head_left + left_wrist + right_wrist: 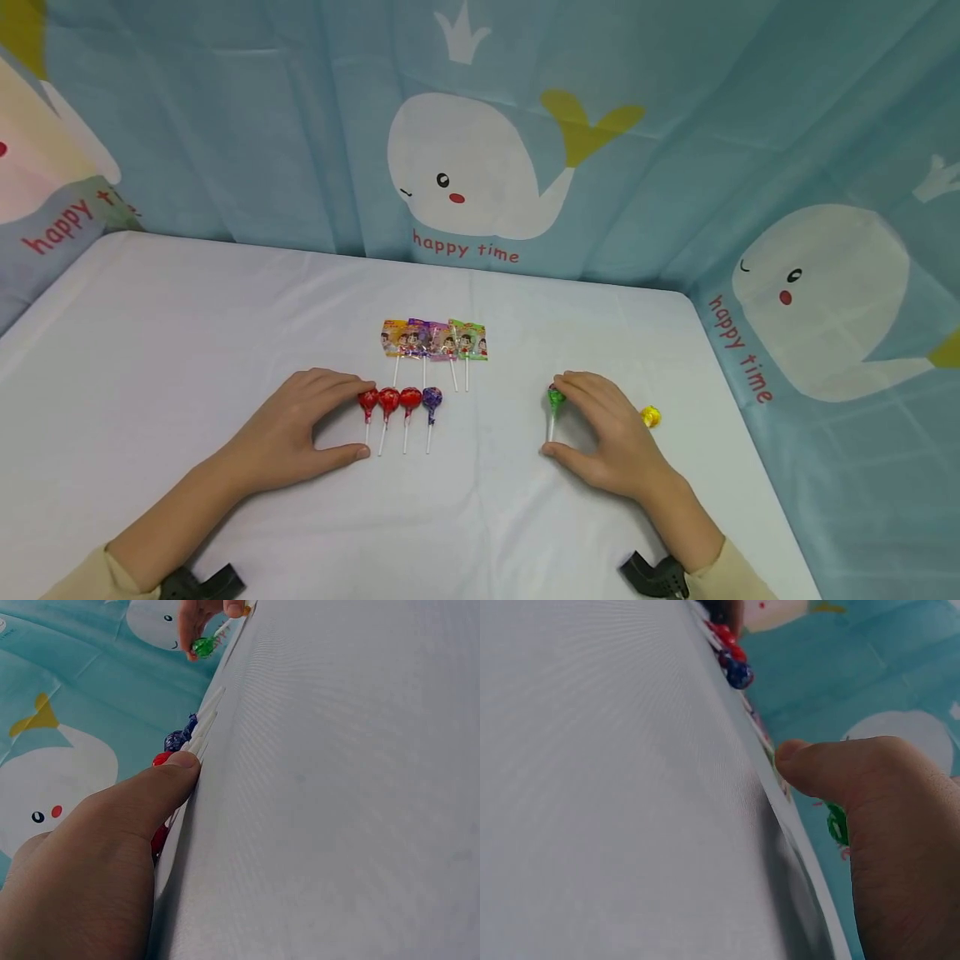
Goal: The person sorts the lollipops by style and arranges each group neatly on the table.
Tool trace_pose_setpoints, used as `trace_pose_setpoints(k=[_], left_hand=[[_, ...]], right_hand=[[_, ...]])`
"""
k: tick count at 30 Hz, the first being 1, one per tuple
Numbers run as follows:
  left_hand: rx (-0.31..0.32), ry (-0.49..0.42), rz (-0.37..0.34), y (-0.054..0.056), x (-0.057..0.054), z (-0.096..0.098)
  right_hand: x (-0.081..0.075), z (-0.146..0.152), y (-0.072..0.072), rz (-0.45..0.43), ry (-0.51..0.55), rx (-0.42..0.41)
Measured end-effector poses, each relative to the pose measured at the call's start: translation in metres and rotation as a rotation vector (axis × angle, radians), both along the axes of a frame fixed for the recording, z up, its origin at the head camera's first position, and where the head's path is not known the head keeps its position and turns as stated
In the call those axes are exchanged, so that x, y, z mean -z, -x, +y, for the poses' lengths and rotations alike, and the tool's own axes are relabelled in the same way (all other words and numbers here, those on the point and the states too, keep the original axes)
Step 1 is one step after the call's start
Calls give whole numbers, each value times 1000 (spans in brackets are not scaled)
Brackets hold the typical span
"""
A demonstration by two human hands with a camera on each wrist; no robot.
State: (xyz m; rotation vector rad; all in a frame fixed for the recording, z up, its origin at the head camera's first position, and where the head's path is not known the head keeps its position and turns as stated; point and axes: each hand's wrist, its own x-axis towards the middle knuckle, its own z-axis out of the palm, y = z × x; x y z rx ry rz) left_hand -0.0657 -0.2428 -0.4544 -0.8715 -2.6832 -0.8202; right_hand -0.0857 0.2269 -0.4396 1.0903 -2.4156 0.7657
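My left hand (307, 429) pinches the leftmost red lollipop (367, 400) lengthwise, fingertips at its candy head and thumb by the stick's lower end. To its right, two more red lollipops (388, 402) and a purple lollipop (431, 400) line up, sticks toward me. My right hand (611, 433) holds a green lollipop (555, 400) likewise, fingers at the head and thumb at the stick's end. In the left wrist view, the green lollipop (203, 647) and its white stick show between those fingers. A yellow lollipop (651, 416) lies just beyond the right hand, its stick hidden.
Behind the row, several lollipops in flat printed wrappers (431, 340), orange, purple, pink and green, lie side by side and overlap. A white cloth (480, 517) covers the table. A blue whale-print curtain (315, 125) stands along its back and right edges.
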Motion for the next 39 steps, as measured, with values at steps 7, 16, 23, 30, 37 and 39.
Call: trace_pose_setpoints(k=[7, 16, 23, 30, 37, 39], left_hand=[[5, -5, 5, 0, 0, 0], [11, -15, 13, 0, 0, 0], [7, -11, 13, 0, -1, 0], [6, -5, 8, 1, -2, 1], [-2, 0, -2, 1, 0, 0], [-2, 1, -4, 1, 0, 0]], right_hand=[[-1, -15, 4, 1, -1, -47], [-1, -36, 8, -9, -9, -96], [1, -50, 13, -11, -16, -138], [-1, -63, 15, -42, -27, -152], [-2, -75, 16, -47, -44, -174], [-1, -78, 16, -42, -45, -184]])
